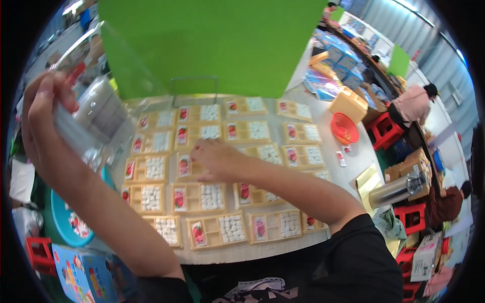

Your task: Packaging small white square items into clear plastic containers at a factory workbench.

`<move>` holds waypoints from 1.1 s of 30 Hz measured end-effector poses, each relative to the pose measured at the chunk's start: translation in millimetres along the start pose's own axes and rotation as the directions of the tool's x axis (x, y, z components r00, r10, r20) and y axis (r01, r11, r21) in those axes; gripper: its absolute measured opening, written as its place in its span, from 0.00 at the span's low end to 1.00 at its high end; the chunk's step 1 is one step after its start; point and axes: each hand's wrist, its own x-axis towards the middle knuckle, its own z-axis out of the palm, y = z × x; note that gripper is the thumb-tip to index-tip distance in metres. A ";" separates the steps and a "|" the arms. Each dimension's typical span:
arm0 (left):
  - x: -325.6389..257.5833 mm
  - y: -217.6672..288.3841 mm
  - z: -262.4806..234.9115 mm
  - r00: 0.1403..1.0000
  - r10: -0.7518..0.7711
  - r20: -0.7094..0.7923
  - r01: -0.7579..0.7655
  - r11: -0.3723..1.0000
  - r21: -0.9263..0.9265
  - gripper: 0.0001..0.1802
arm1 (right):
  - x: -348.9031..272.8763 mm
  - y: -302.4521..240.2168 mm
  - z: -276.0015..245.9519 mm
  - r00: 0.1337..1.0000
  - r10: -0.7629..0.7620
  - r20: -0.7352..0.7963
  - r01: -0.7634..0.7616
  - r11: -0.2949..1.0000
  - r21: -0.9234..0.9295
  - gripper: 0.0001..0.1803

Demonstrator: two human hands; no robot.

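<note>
My left hand (48, 111) is raised at the left, its fingers closed on a clear plastic bag (121, 118). White blocky pieces show through the bag's film, and a small red piece (77, 73) is by the fingertips. Over the middle of the table, my right hand (220, 159) reaches down at a cream compartment tray (189, 175), thumb and fingers apart. The tray holds a card with a red picture; the hand hides its right side. Rows of similar trays lie around it, such as one tray (193, 204) with a card and small white blocks.
A green panel (207, 50) rises behind the table, with a wire stand (194, 78) before it. On the right are a red basket (345, 129), small packets (341, 159) and a steel flask (396, 189). A turquoise basin (63, 217) sits lower left. Other people work at far right.
</note>
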 end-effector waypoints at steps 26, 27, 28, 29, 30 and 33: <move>-28.3 1.0 52.6 0.939 -0.108 0.326 0.111 0.994 0.011 0.08 | 10.5 -37.6 -117.8 0.780 0.198 -0.593 0.275 0.743 0.610 0.46; -28.5 -3.2 51.9 0.939 -0.118 0.322 0.114 0.993 0.033 0.08 | 11.5 -36.8 -115.8 0.764 0.196 -0.615 0.314 0.720 0.619 0.48; -28.2 -7.0 50.7 0.931 -0.110 0.348 0.108 0.994 0.024 0.08 | 12.0 -36.8 -113.8 0.778 0.180 -0.602 0.309 0.724 0.616 0.46; -28.0 -9.1 49.4 0.922 -0.100 0.374 0.103 0.995 0.011 0.08 | 12.2 -38.2 -113.3 0.782 0.176 -0.598 0.316 0.714 0.624 0.46; -28.0 -9.5 49.2 0.916 -0.118 0.384 0.125 0.992 0.006 0.09 | 10.9 -40.3 -113.2 0.810 0.188 -0.556 0.272 0.720 0.639 0.42; -25.4 -12.7 44.8 0.891 -0.196 0.410 0.197 0.980 0.038 0.14 | 10.0 -32.7 -112.5 0.839 0.207 -0.504 0.189 0.758 0.625 0.37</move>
